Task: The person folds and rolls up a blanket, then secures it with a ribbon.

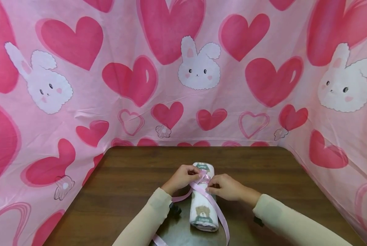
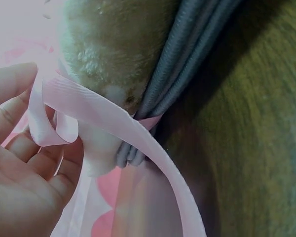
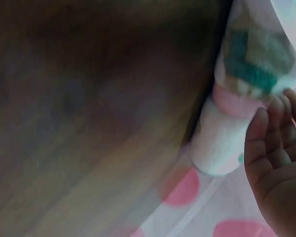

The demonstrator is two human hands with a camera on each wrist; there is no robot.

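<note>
A rolled white towel (image 1: 198,201) printed with brown bears and green patches lies lengthwise on the table. Pink satin ribbon (image 1: 215,205) is wrapped round its upper half, with one long tail trailing down over its right side. My left hand (image 1: 183,177) pinches a ribbon loop between thumb and fingertips above the towel; the loop (image 2: 54,128) hangs by the fingers in the left wrist view. From the right side, my right hand (image 1: 227,187) has its fingers bent and pinches the ribbon close to the crossing. Its fingertips are partly cut off in the right wrist view.
The brown wooden table (image 1: 134,171) carries everything. Another ribbon tail (image 1: 158,240) runs under the left forearm toward the near edge. Dark wrist devices (image 1: 174,210) sit below both sleeves. A pink cloth (image 1: 177,130) with hearts and rabbits surrounds the table on three sides.
</note>
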